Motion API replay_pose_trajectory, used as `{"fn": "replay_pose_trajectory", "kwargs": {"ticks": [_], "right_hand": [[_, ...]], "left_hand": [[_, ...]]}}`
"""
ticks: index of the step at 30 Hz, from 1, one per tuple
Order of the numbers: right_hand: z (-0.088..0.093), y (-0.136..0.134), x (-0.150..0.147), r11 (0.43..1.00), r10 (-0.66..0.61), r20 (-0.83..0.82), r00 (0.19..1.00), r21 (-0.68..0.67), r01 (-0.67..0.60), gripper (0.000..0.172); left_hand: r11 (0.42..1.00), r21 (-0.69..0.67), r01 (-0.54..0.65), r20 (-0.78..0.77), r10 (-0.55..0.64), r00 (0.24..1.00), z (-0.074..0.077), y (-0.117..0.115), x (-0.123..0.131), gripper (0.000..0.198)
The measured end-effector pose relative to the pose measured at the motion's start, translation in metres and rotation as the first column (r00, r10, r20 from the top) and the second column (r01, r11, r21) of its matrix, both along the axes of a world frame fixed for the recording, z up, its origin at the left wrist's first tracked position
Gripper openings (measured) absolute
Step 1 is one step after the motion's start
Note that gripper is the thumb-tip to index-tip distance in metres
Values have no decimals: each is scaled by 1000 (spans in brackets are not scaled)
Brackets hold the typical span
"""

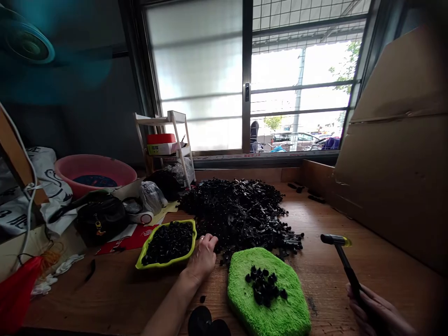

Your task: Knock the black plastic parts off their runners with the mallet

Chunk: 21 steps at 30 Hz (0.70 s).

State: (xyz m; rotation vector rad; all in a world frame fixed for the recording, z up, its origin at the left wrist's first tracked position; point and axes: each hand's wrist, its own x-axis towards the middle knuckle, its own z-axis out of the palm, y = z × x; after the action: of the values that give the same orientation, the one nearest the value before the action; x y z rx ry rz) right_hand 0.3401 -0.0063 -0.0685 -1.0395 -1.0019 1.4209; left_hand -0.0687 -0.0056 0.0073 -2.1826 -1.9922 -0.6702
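Note:
My left hand (205, 255) rests on the table just right of a yellow-green tray (142, 266) full of small black parts. Its fingers curl together at the edge of a large heap of black plastic parts (241, 210); what they hold, if anything, is hidden. In my right hand (376, 308) is a small hammer (345, 261), gripped by its black handle, with a black face and a yellow face on its head. Between my hands lies a fuzzy green pad (241, 298) with a cluster of small black pieces (264, 284) on it.
Black round objects (206, 322) lie at the front edge. A cardboard sheet (395, 154) leans at right. To the left are a black bag (101, 217), a pink basin (66, 170) and a red bag (19, 289). A white shelf (175, 140) stands by the window.

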Motion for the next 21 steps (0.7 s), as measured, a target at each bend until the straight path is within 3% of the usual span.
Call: {"fn": "replay_pose_trajectory", "kwargs": {"ticks": [7,11,13,16,18,21], "right_hand": [[9,-8,-4,995,85,-151,985,62,-77,35],[11,-11,-5,998,58,-185,981,25,-54,34],[9,-9,-5,1000,18,-197,980,-18,-22,35],[7,-4,-6,995,-68,-199,978,-83,52,36],[10,0,-9,986,-119,-188,975,-140,94,40],[20,2,-15,959,-180,-151,972,-248,139,48]], "left_hand": [[991,128,-36,42,31,999,-9,12,1,34],[955,290,-69,286,-18,958,2,20,-2,28],[930,351,-111,464,-69,883,11,21,-4,22],[910,375,-177,726,-170,667,21,22,-8,20],[906,371,-205,813,-211,542,23,23,-11,23],[899,371,-233,827,-206,523,21,22,-13,23]]}}
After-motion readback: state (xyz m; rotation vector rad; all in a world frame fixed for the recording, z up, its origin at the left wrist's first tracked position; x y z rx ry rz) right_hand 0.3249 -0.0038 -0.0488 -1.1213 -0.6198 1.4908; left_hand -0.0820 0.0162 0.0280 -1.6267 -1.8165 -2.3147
